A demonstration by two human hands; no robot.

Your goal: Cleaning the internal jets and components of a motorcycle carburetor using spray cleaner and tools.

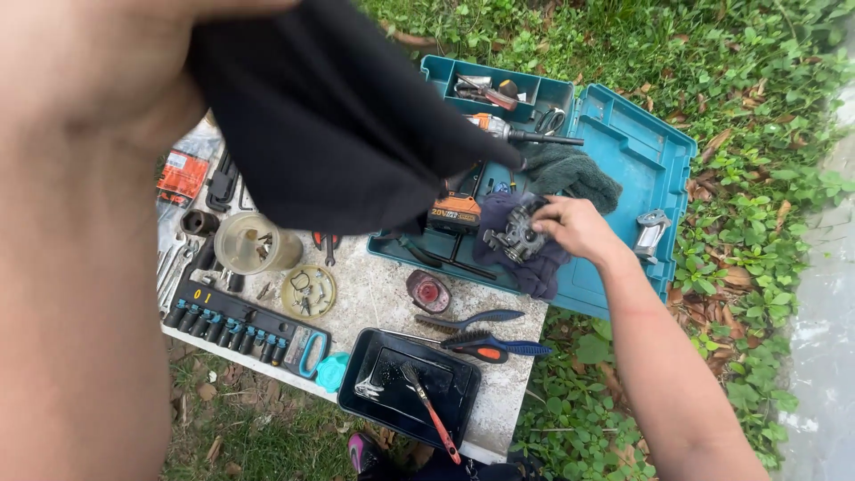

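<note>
My right hand (577, 228) reaches into an open teal tool case (641, 156) and grips a small grey metal engine part (517, 237). The part rests on a dark purple cloth (538, 271) lying in the case. A very close, blurred arm and a black sleeve (329, 116) cover the left and top of the view. My left hand itself does not show.
A green rag (577, 176), an orange-and-black battery (454, 214) and hand tools lie in the case. On the stone slab (378, 298) sit a black tray (450, 396) with a brush, two wire brushes (485, 343), a bit set (240, 325), a clear tub (249, 242) and a lid of small parts (309, 291). Grass surrounds everything.
</note>
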